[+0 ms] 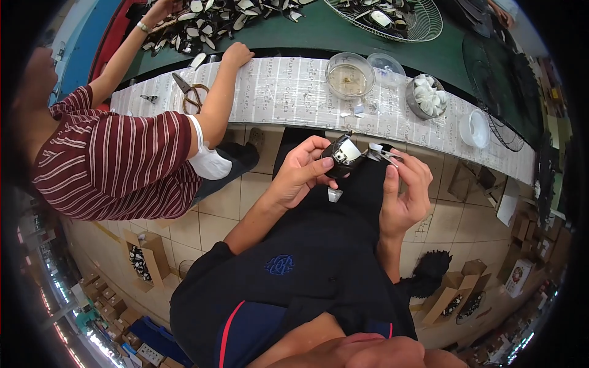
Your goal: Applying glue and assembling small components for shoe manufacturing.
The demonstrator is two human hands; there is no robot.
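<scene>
My left hand (302,170) is closed round a small black shoe (337,170) with a white insole, held above my lap. Its thumb presses on the side near a metal-looking fitting. My right hand (407,191) pinches a pair of metal tweezers (386,156) between thumb and fingers. At the tip of the tweezers is a small white wad (375,148), right beside the shoe; I cannot tell whether they touch. A small whitish piece (334,195) shows below my left fingers.
Along the paper-covered bench edge (276,92) stand a clear bowl of liquid (350,76), a bowl of white wads (427,98) and a plastic tub (475,129). Scissors (188,93) lie near a co-worker in a striped shirt (123,159). Beyond are piled shoes (205,24) and a wire basket (423,27).
</scene>
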